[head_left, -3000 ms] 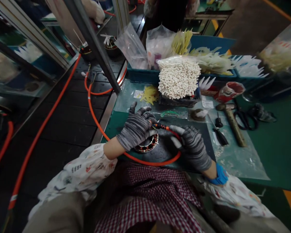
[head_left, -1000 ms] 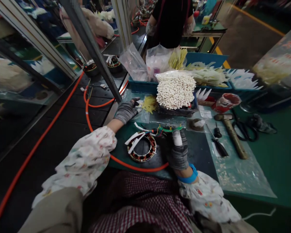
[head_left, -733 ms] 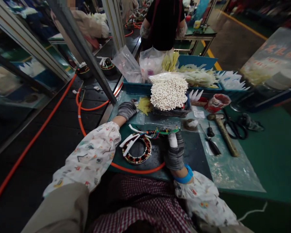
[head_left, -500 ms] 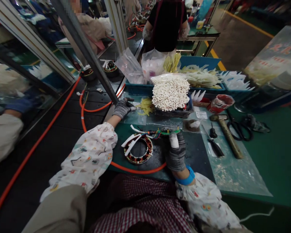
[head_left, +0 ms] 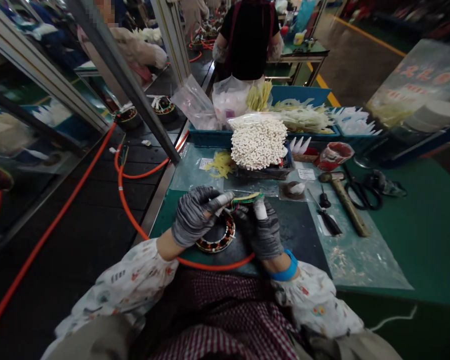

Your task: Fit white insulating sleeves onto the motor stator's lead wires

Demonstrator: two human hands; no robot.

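Both gloved hands now meet over the stator ring at the near edge of the mat: the left hand, back from the yellow strips, pinches one beside the wire-gripping right hand.

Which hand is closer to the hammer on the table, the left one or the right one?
The right hand is closer: the hammer lies just to its right. The left hand is farther away, beyond the right hand.
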